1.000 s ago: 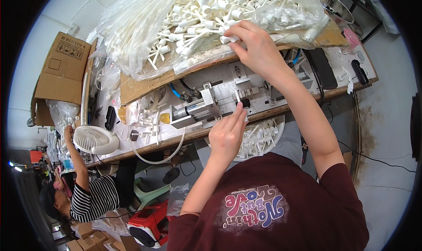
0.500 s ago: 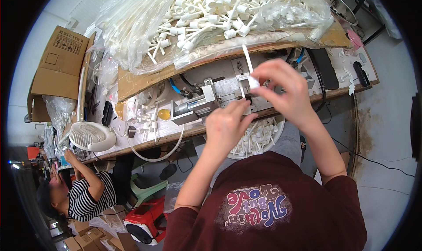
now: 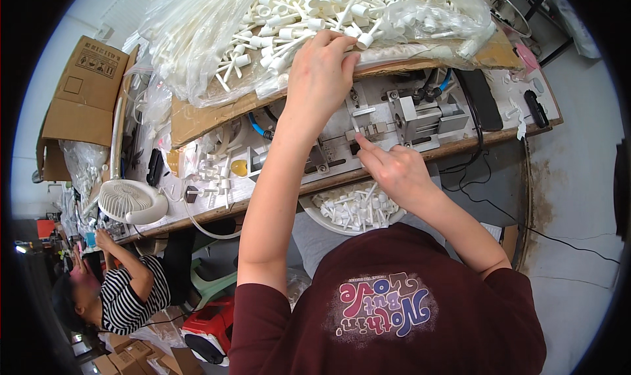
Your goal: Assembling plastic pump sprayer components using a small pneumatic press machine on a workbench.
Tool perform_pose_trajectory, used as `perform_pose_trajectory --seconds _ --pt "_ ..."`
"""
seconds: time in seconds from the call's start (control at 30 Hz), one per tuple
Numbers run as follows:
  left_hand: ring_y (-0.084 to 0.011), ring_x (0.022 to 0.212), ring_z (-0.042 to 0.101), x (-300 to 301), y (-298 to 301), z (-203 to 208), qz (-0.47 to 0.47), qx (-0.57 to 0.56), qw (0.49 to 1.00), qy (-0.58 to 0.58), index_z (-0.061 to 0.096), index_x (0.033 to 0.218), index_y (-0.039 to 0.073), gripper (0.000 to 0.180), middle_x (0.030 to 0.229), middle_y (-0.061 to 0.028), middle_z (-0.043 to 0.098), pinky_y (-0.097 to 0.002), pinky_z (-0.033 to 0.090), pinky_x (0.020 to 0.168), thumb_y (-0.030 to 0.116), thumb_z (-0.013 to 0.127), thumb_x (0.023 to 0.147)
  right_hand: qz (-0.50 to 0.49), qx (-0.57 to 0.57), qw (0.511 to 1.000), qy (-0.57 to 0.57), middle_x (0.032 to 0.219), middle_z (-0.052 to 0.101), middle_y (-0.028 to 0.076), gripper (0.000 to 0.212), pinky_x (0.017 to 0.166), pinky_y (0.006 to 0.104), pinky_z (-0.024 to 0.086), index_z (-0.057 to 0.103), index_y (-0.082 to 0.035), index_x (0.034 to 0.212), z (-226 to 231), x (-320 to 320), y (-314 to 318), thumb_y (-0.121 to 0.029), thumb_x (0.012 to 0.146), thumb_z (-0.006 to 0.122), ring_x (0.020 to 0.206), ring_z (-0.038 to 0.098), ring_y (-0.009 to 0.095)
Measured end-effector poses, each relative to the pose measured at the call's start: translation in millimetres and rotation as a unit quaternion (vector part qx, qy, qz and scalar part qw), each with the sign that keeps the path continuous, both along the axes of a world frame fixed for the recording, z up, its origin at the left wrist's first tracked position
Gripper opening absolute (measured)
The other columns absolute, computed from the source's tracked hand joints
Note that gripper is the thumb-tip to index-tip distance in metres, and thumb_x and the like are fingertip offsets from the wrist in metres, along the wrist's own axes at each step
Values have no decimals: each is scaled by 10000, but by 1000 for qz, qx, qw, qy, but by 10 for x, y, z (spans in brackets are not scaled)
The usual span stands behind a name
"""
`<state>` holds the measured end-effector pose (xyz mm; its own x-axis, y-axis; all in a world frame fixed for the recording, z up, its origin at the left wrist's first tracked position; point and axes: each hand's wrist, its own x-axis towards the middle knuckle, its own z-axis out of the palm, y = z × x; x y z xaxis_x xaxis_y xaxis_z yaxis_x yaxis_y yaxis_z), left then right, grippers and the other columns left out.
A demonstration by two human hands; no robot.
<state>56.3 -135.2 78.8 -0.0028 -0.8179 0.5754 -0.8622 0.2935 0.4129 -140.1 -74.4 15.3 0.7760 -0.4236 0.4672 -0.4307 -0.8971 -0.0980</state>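
Observation:
My left hand (image 3: 322,76) reaches over the near edge of a pile of white plastic cup-ended sticks (image 3: 282,30), its fingers bent and the thumb apart. Nothing shows in its grasp, though the fingertips lie close to the pieces. Lower down, my right hand (image 3: 397,171) is at the metal clamping fixture (image 3: 378,130) on the bench. Its index finger is stretched out to the lower end of a short white stick (image 3: 355,122) in the fixture. The other fingers of that hand are folded under and partly hidden.
Cardboard (image 3: 223,115) under the pile overhangs the fixture. A bowl (image 3: 351,229) of white pieces stands below the bench edge. A white fan (image 3: 133,201) and loose white parts are at the left. A co-worker in a striped top (image 3: 135,296) sits farther left.
My left hand has gone from the fixture up to the pile. My right hand has come down to the fixture, and the cup-ended stick it held is no longer in its fingers.

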Motion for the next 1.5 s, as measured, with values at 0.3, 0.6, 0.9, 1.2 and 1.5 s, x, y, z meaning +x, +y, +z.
perform_pose_trajectory --seconds 0.3,0.6,0.9,1.2,1.5 --pt "-246 788 657 29 -74 53 7 16 1000 -9 728 1088 76 233 961 -109 673 -354 534 777 163 716 872 7 47 999 -1 1167 716 95 162 548 282 522 664 -47 918 49 -6 -29 -85 766 703 563 627 199" --pt "-160 778 674 60 494 311 -9 102 976 191 727 995 5 268 903 -88 661 -292 568 685 98 823 763 -73 154 952 -253 915 666 63 254 646 335 538 671 -66 1035 657 192 -701 -205 836 744 712 666 222" --pt "-215 864 731 -395 1473 -458 13 34 999 9 731 1073 30 295 1210 -108 698 -303 583 770 50 790 785 -175 64 970 -155 843 684 47 328 660 394 530 676 -110 948 574 563 -1464 -396 807 753 754 681 259" --pt "-203 620 639 -541 1376 -765 33 39 993 -104 744 1030 62 274 1189 -44 712 -301 503 591 80 772 758 -118 39 971 -204 835 666 60 249 667 365 527 683 -77 1014 655 480 -1237 -262 849 703 730 661 239" --pt "-211 559 606 -536 1303 -648 39 73 992 -100 746 1018 78 273 1157 -21 721 -303 513 586 115 781 751 -33 232 949 -211 950 636 78 276 691 351 531 649 -32 1037 701 161 -837 -132 810 770 795 649 199"
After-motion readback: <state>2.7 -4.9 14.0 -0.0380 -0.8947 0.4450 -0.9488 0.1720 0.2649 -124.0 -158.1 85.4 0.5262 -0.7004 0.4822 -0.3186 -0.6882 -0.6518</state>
